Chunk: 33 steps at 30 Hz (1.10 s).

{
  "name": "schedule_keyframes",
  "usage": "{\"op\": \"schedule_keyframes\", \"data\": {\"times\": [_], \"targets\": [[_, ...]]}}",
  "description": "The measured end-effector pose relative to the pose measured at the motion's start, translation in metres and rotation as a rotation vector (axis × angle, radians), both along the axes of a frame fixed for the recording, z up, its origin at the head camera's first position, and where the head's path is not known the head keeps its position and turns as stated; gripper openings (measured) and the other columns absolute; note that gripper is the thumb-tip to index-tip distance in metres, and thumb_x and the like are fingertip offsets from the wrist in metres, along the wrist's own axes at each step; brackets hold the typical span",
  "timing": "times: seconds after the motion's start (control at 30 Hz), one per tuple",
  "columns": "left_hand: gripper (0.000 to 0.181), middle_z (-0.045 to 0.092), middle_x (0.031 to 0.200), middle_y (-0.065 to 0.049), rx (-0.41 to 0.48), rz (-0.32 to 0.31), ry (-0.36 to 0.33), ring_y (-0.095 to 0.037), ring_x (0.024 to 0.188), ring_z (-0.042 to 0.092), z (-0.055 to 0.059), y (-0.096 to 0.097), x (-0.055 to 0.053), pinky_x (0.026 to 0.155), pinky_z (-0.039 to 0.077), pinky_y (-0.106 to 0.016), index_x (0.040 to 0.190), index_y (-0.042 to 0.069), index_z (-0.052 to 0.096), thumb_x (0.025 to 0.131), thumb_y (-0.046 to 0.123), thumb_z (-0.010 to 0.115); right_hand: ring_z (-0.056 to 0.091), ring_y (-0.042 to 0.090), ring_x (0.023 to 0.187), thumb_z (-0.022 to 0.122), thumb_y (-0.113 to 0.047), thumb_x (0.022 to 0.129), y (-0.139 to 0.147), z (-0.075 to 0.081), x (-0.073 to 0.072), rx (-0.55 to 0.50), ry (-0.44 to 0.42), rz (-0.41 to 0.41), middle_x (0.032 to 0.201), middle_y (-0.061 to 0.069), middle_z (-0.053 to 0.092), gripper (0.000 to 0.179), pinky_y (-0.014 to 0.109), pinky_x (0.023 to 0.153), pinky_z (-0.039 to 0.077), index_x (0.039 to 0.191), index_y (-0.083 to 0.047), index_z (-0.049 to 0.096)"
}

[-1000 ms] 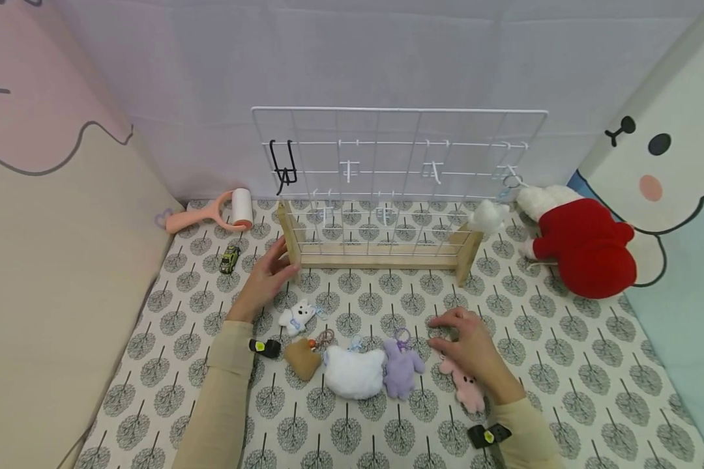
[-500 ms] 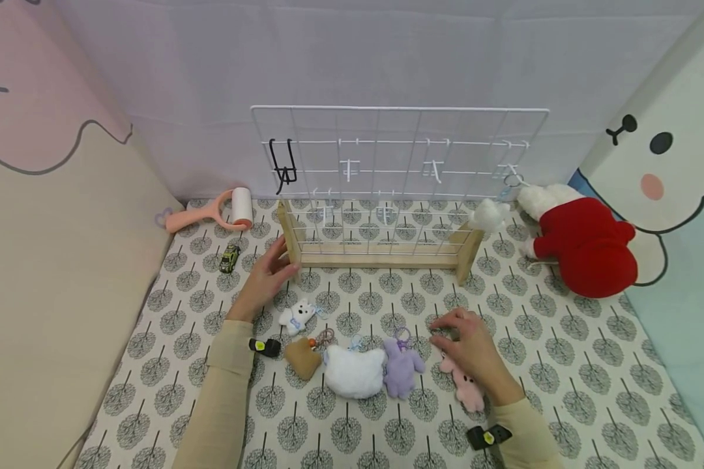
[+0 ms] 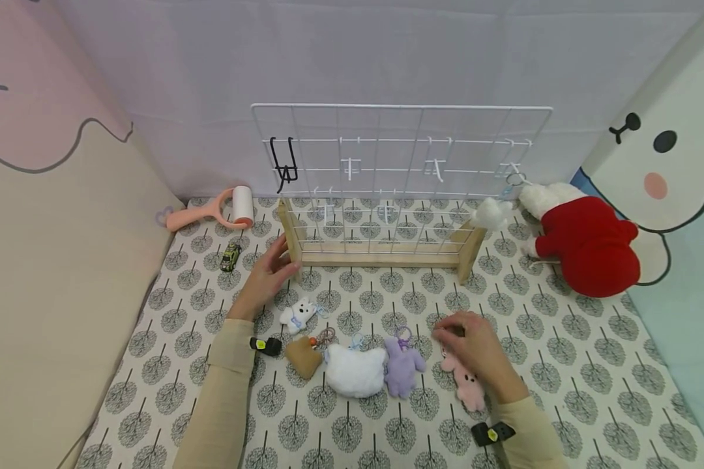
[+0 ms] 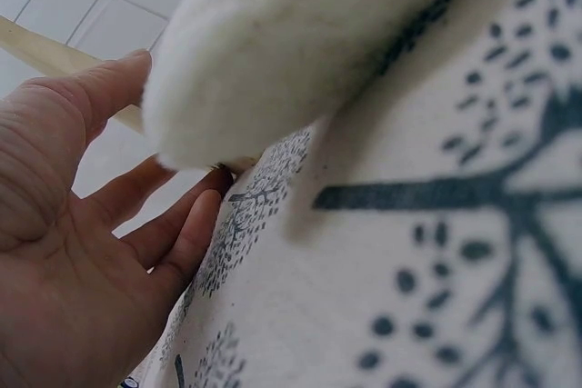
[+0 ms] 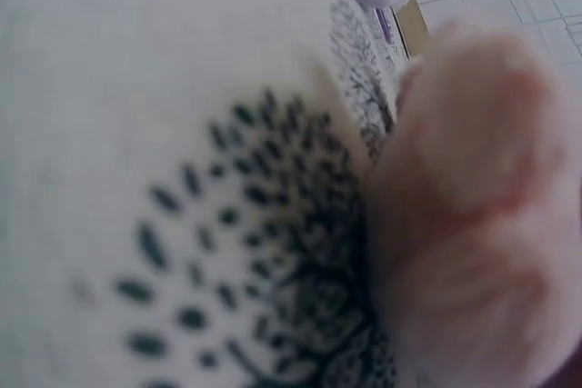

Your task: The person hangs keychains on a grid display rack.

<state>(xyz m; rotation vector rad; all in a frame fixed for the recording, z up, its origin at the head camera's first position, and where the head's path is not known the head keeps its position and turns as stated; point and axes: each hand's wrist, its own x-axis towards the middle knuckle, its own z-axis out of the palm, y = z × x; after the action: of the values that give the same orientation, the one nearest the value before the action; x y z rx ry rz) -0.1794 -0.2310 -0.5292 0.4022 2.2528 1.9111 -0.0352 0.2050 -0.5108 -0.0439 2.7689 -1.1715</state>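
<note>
Showing a pink toy on the bench in front of the rack's right foot, slanting lengthwise away from the rack. Covering its rack-side end with the nearer, right hand; fingers bunched, cannot tell if pinching. Gripping the rack's left foot with the left hand.

left hand grips pale wooden foot of white wire-grid rack | right hand overlaps pink plush bear | purple plush bear, fluffy white plush, brown plush in a row | red-clothed white plush right of rack
</note>
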Motion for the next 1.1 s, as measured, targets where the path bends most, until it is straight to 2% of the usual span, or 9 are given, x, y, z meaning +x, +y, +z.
{"op": "schedule_keyframes", "data": {"times": [0.23,0.4,0.53,0.63,0.77,0.9,1.1], "targets": [[0.080,0.030,0.172,-0.013,-0.007,0.000,0.023,-0.045,0.148,0.043,-0.001,0.000,0.000,0.116,0.044,-0.057,0.170,0.030,0.025,0.105,0.009,0.066,0.069,0.024,0.098,0.082,-0.026,0.093,-0.001,0.007,-0.006,0.026,0.047,0.026,0.105,0.003,0.077,0.011,0.048,0.088,0.058,0.100,-0.016,0.082],[0.079,0.031,0.171,-0.015,-0.008,-0.001,0.027,-0.047,0.147,0.044,-0.002,0.000,-0.001,0.117,0.042,-0.059,0.170,0.028,0.024,0.105,0.009,0.065,0.064,0.016,0.080,0.082,-0.029,0.094,-0.004,0.016,-0.010,0.041,0.060,0.029,0.093,0.000,0.077,0.017,0.031,0.070,0.054,0.100,-0.013,0.081],[0.078,0.033,0.170,-0.017,-0.011,0.000,0.031,-0.047,0.145,0.046,-0.002,0.000,-0.001,0.116,0.043,-0.058,0.170,0.027,0.025,0.105,0.007,0.065,0.056,0.012,0.066,0.081,-0.025,0.095,-0.006,0.022,-0.014,0.014,0.091,0.038,0.080,-0.003,0.071,0.013,0.026,0.057,0.048,0.099,-0.012,0.081],[0.078,0.034,0.170,-0.016,-0.013,0.004,0.027,-0.046,0.145,0.047,-0.001,0.000,-0.001,0.116,0.044,-0.058,0.169,0.028,0.026,0.105,0.007,0.065,0.055,0.011,0.063,0.081,-0.019,0.094,-0.007,0.023,-0.018,-0.008,0.159,0.051,0.076,-0.004,0.069,0.008,0.025,0.054,0.048,0.098,-0.012,0.081],[0.079,0.032,0.171,-0.013,-0.010,0.003,0.012,-0.043,0.147,0.045,0.000,0.000,0.000,0.117,0.043,-0.058,0.169,0.033,0.025,0.105,0.010,0.065,0.060,0.008,0.066,0.081,-0.015,0.094,-0.008,0.026,-0.022,-0.023,0.258,0.061,0.080,-0.003,0.074,0.006,0.024,0.058,0.051,0.098,-0.011,0.081],[0.079,0.032,0.171,-0.014,-0.013,0.007,0.009,-0.044,0.147,0.045,-0.001,0.000,0.001,0.117,0.042,-0.058,0.169,0.032,0.025,0.105,0.011,0.066,0.064,0.008,0.068,0.082,-0.011,0.093,-0.011,0.030,-0.027,-0.045,0.332,0.052,0.082,-0.001,0.077,0.005,0.023,0.059,0.054,0.098,-0.010,0.080],[0.079,0.031,0.172,-0.011,-0.003,0.007,-0.010,-0.042,0.149,0.043,-0.001,0.000,0.000,0.119,0.041,-0.058,0.169,0.034,0.025,0.106,0.012,0.066,0.066,0.009,0.067,0.084,0.001,0.086,-0.018,0.038,-0.037,-0.091,0.530,0.055,0.080,0.006,0.078,0.009,0.016,0.060,0.052,0.092,-0.004,0.079]]}}
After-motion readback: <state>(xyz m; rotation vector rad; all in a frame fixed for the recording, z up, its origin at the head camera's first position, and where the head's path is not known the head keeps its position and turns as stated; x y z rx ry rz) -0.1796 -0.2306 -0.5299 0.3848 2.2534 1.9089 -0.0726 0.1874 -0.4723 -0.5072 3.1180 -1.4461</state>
